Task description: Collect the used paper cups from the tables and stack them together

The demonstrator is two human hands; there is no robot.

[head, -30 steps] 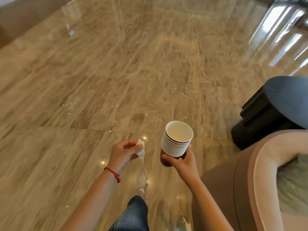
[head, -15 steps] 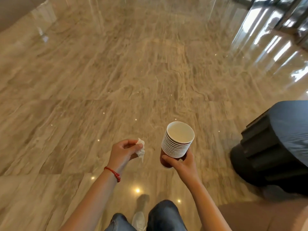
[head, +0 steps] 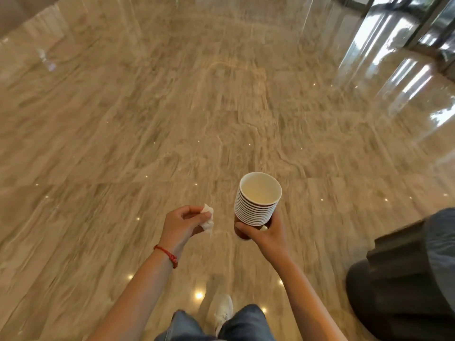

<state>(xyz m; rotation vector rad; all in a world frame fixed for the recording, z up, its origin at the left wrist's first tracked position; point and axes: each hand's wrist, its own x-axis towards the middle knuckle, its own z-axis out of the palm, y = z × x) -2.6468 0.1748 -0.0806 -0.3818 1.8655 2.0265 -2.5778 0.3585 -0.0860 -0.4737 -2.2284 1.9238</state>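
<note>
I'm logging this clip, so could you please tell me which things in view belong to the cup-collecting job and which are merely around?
Part of the job:
- stack of paper cups, held upright in the right hand

Merely around:
- crumpled tissue, pinched in the left hand
- dark round table at the right edge
- red cord bracelet on the left wrist
- polished marble floor

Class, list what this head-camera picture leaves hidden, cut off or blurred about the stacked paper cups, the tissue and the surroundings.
- Stack of white paper cups: its base, covered by the right hand.
- Crumpled white tissue: partly enclosed by the left hand.
- Dark round piece of furniture: cut by the right edge.
- White shoe: partly behind the blue jeans.
- Polished marble floor: motion-blurred; no tables in view.
</note>
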